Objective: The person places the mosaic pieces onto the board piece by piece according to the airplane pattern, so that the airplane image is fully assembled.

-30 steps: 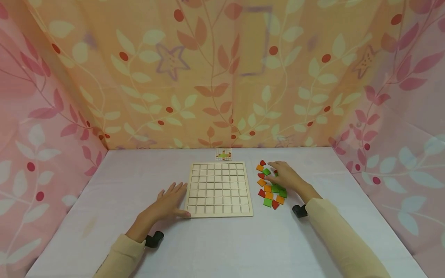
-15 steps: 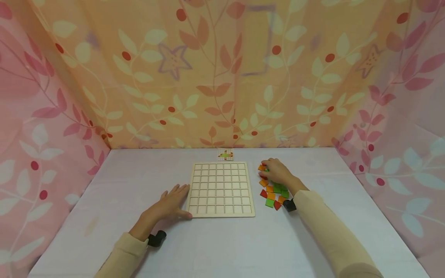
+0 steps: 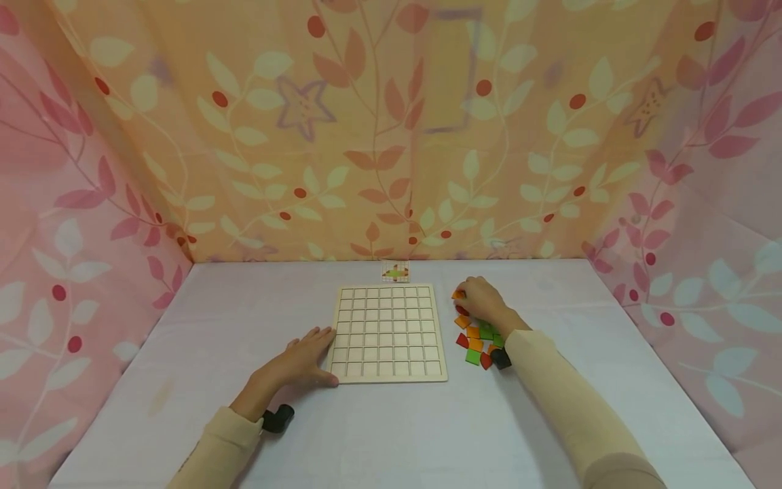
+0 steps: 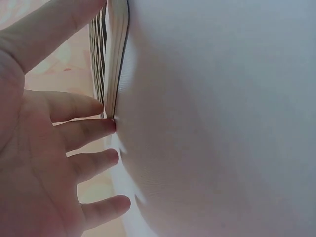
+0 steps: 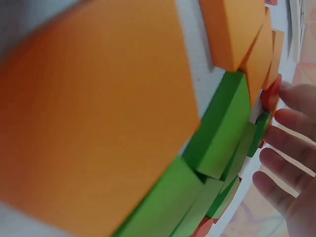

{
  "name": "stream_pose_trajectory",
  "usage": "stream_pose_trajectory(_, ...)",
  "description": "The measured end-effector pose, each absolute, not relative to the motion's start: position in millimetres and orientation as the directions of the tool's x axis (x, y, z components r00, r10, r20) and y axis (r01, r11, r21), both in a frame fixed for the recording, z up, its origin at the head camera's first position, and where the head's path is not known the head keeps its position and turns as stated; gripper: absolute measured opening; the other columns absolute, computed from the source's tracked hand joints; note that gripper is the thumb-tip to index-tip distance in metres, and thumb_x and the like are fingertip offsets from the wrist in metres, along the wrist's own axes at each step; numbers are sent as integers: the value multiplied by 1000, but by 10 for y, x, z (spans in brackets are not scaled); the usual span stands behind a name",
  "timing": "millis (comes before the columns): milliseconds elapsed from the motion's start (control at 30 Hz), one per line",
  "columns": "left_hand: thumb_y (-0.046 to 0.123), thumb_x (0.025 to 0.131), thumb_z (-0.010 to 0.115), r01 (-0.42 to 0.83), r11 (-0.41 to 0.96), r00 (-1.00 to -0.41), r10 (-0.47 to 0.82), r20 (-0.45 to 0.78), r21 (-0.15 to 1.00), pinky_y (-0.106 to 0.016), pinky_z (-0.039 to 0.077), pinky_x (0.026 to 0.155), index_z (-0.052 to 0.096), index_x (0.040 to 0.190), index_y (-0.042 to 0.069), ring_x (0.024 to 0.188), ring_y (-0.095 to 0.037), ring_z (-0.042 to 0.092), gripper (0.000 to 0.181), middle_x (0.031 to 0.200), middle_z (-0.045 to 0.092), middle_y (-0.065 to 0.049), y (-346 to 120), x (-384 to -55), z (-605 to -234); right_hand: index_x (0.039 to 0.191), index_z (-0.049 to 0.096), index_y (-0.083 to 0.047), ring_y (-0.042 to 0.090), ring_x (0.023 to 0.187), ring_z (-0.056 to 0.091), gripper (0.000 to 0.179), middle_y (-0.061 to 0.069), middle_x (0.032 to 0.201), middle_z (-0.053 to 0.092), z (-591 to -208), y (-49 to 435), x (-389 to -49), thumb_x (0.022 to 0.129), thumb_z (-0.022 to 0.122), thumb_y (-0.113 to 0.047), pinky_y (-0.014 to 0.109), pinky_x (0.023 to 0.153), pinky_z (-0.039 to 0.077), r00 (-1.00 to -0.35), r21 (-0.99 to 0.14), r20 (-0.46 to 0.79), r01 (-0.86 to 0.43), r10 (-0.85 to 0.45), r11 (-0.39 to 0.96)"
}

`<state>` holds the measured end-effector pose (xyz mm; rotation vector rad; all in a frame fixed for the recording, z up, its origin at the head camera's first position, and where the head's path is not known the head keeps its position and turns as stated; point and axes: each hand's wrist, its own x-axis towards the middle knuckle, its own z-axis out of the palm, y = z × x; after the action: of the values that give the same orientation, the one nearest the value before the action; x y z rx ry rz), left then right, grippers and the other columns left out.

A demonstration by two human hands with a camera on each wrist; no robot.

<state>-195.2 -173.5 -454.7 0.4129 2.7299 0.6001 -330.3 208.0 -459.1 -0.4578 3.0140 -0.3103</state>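
Observation:
My left hand [image 3: 302,360] lies at the left edge of a square wooden grid board [image 3: 393,334], fingers and thumb spread. In the left wrist view, the thumb and fingertips meet the board's side [image 4: 117,59]. My right hand [image 3: 485,302] reaches over the far end of a loose group of small wooden tiles, coloured orange, green and red. Seen from the right wrist, its fingers [image 5: 291,140] are extended, with the tips close by a red tile [image 5: 270,96] and a green tile [image 5: 259,133]. The hand and sleeve hide part of the group in the head view.
A small picture card [image 3: 395,272] with a coloured pattern on a grid lies behind the board. A white cloth [image 3: 391,435] covers the table. Floral curtains [image 3: 366,136] stand at the back and both sides.
My right hand has moved left and down onto the far tiles, covering several of them. The left hand stays at the board's edge; the head view has shifted slightly.

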Motion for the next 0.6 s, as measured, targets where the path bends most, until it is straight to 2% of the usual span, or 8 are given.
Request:
stream_pose_trajectory(267, 35, 71, 85, 205, 869, -908, 341, -244, 450, -69, 20, 112, 33, 149, -3, 147, -45, 20, 101, 157, 29, -24, -1718, -1947, -4545, 110, 72, -1, 27, 93, 56, 26, 14, 104, 68, -4578, 2057, -3327, 91, 66, -18, 42, 93, 51, -958, -196, -36, -272, -285, 942)
stream_pose_trajectory(600, 36, 72, 85, 196, 885, -916, 318, -243, 422, -64, 25, 113, 34, 149, -1, 148, -41, 22, 100, 157, 31, -22, -1718, -1969, -4585, 108, 73, -1, 29, 95, 59, 25, 15, 103, 71, -4568, 2067, -3275, 89, 67, -17, 45, 95, 51, -942, -302, -3, -318, -334, 899)
